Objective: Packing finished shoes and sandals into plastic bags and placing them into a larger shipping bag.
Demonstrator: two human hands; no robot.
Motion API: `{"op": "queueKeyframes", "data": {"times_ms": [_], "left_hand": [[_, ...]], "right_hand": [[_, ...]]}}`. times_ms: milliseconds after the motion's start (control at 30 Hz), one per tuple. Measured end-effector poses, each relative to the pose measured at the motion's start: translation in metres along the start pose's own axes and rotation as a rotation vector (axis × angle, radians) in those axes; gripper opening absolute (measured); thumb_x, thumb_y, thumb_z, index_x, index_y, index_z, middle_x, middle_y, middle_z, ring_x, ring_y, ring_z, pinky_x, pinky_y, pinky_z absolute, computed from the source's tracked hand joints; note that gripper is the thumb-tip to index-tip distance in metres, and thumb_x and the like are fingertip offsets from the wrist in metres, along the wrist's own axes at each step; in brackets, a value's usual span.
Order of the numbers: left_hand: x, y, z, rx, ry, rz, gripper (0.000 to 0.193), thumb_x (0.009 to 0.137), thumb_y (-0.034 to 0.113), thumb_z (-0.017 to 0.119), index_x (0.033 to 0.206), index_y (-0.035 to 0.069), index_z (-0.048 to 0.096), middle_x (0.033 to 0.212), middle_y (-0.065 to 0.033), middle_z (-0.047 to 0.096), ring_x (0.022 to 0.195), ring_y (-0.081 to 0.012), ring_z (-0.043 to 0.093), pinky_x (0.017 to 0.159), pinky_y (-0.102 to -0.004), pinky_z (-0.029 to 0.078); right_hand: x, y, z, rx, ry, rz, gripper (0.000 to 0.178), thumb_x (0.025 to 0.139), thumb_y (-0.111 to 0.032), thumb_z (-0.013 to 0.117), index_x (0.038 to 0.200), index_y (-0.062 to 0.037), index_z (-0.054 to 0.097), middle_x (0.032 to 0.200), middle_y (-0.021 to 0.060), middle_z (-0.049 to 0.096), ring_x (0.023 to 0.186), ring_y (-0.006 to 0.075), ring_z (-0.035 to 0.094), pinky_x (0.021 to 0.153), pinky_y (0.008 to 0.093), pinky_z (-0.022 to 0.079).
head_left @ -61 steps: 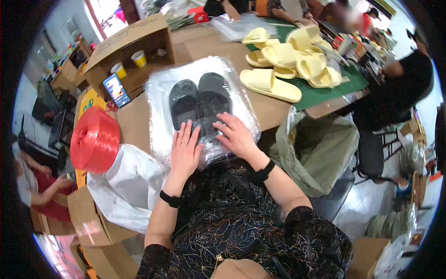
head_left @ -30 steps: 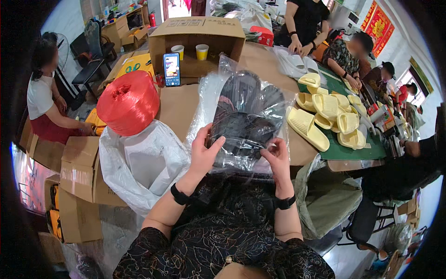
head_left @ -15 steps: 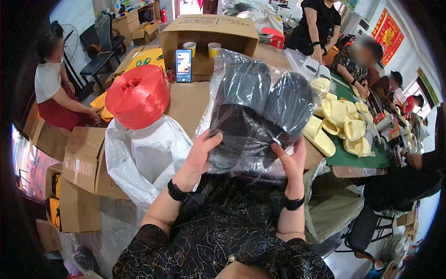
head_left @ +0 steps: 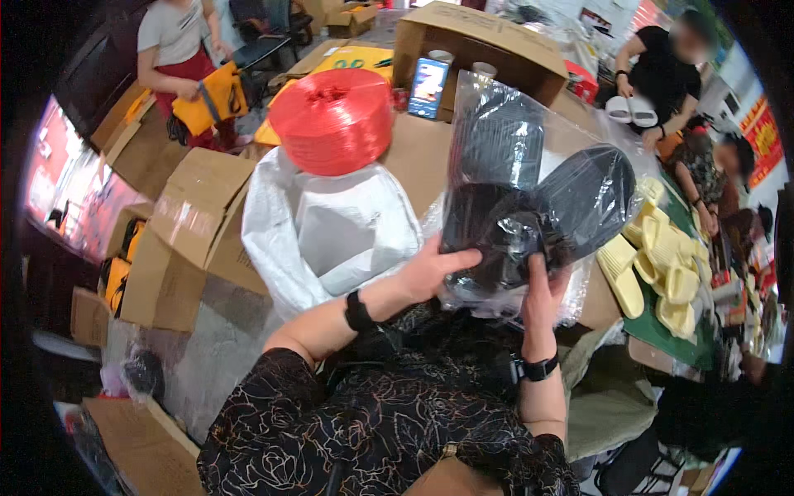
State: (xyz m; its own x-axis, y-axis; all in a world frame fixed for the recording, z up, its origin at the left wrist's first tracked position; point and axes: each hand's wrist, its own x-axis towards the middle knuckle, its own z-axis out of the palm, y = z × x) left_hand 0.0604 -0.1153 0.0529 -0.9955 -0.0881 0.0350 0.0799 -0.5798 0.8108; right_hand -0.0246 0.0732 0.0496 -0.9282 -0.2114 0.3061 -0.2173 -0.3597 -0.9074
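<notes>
A pair of black slippers [head_left: 579,198] lies inside a clear plastic bag [head_left: 463,157], held up in front of my chest. My left hand [head_left: 434,269] grips the lower left of the bagged pair, thumb on top. On the lower right, my right hand [head_left: 546,289] holds it with the thumb pressed on the front and the other fingers partly hidden. The right slipper leans outward while the left one is nearly upright. To the left, a large roll of red plastic twine [head_left: 331,124] rests on the rim of a white woven sack [head_left: 269,236].
An open cardboard box [head_left: 488,37] stands behind, with a phone [head_left: 428,87] and cups by it. Pale yellow slippers [head_left: 662,248] pile on a green mat [head_left: 695,343] at right. One person holds a yellow-orange bag [head_left: 211,103]; another handles white slippers [head_left: 630,110].
My view has swung left, so the scene sits farther right. The right slipper now tilts more outward in the bag. The person at left has lifted a yellow-orange bag.
</notes>
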Motion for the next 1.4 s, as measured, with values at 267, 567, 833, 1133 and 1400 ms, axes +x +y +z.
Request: {"op": "queueKeyframes", "data": {"times_ms": [267,567,833,1133,1400], "left_hand": [[-0.155,0.182,-0.121,0.551,0.224,-0.138,0.068,0.078,0.013,0.076,0.137,-0.001,0.047,0.124,-0.0093,0.061,0.112,-0.0181,0.057,0.101,-0.0339,0.043],[-0.203,0.194,-0.169,0.637,0.672,-0.724,0.043,0.084,0.014,0.07,0.122,-0.003,0.06,0.105,-0.0071,0.069,0.089,-0.0163,0.066,0.081,-0.0305,0.052],[-0.101,0.107,-0.242,0.677,0.453,-0.917,0.013,0.084,0.011,0.064,0.093,0.005,0.072,0.084,-0.003,0.071,0.077,-0.0117,0.065,0.065,-0.0285,0.051],[-0.032,0.058,-0.352,0.892,0.147,-0.609,0.022,0.076,0.005,0.063,0.097,0.003,0.068,0.086,-0.0034,0.07,0.075,-0.0131,0.063,0.066,-0.0322,0.055],[-0.095,0.159,-0.219,0.878,0.692,-1.046,0.019,0.086,0.022,0.057,0.089,0.008,0.07,0.087,-0.0044,0.07,0.079,-0.0207,0.064,0.073,-0.0394,0.051]], "right_hand": [[-0.005,0.005,0.04,-0.524,-0.984,0.123,0.042,0.08,-0.018,0.077,0.115,-0.0022,0.06,0.108,0.0096,0.064,0.083,0.0188,0.061,0.073,0.0313,0.051],[-0.04,0.117,0.11,-0.839,-1.507,-0.349,0.045,0.076,-0.005,0.066,0.121,-0.0056,0.061,0.129,0.0142,0.059,0.097,0.0318,0.066,0.08,0.0388,0.055],[-0.063,0.078,0.145,-0.359,-1.653,-0.277,0.011,0.083,-0.013,0.059,0.089,-0.004,0.063,0.088,0.0149,0.06,0.088,0.0359,0.061,0.079,0.045,0.05],[-0.035,0.147,0.109,-1.117,-1.275,-0.316,0.052,0.069,-0.016,0.078,0.112,0.0013,0.054,0.111,0.0186,0.059,0.098,0.0368,0.06,0.084,0.0448,0.052],[-0.025,0.177,0.11,-1.461,-1.409,0.363,0.074,0.085,-0.065,0.059,0.111,0.0039,0.067,0.114,0.0232,0.067,0.107,0.036,0.064,0.094,0.0426,0.049]]}}
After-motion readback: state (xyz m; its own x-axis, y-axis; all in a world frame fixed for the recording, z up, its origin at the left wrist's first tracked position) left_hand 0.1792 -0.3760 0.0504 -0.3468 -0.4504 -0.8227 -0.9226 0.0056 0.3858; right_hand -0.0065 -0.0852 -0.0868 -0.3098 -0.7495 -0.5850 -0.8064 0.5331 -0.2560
